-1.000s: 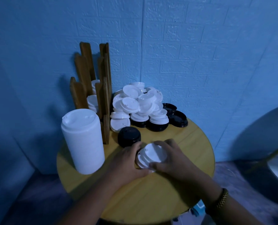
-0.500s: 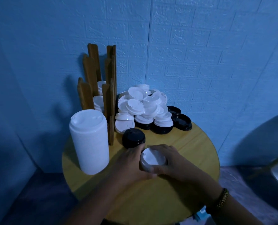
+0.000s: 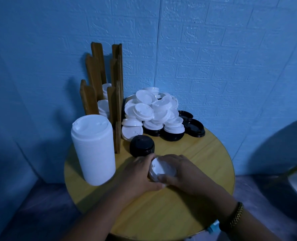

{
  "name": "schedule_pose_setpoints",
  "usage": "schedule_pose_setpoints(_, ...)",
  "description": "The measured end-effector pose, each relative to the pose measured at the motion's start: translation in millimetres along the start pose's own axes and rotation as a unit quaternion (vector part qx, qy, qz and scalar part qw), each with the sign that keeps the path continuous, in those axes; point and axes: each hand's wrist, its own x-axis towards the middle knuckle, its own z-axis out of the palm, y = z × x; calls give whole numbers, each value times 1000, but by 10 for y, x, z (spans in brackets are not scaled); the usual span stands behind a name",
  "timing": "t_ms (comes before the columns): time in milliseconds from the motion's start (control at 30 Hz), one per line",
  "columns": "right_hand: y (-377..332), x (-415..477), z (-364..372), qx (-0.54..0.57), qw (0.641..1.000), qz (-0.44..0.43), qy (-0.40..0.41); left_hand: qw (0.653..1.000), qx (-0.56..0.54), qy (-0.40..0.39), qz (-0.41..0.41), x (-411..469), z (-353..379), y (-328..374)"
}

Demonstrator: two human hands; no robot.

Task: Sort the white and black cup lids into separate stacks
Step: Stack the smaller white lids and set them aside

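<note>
A round wooden table (image 3: pixel 207 154) stands against a blue brick-pattern wall (image 3: pixel 231 49). At the table's left edge is a tall stack of white lids (image 3: pixel 93 150), upright and well apart from both hands. Just behind it, to the right, a wooden rack (image 3: pixel 95 84) holds more white lids in its slots (image 3: pixel 104 106). In front of the rack's near end sits a short stack of black lids (image 3: pixel 142 148), close to the fingertips of the left hand (image 3: pixel 137 176) – can't tell if they touch. That hand is curled round the left side of a small stack of white lids (image 3: pixel 162 168), which sits low near the table's middle, approx. in front of the black stack; whether its base rests on the wood is hidden. Behind, by the wall, is a loose pile of unsorted lids (image 3: pixel 153 108) – white ones on top, black ones underneath. The right hand (image 3: pixel 184 173) wraps the small stack's right side, thumb at the near edge, so both hands grip it together. Right of the pile lie two black lids turned upside down (image 3: pixel 193 126). A beaded bracelet (image 3: pixel 236 214) is on the right wrist.
</note>
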Motion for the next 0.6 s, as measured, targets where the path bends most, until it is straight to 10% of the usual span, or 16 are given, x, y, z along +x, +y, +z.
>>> schedule_pose_setpoints(600, 26, 79, -68, -17, 998, 12, -65, 1000, 15, -13, 5, -17, -16, -1)
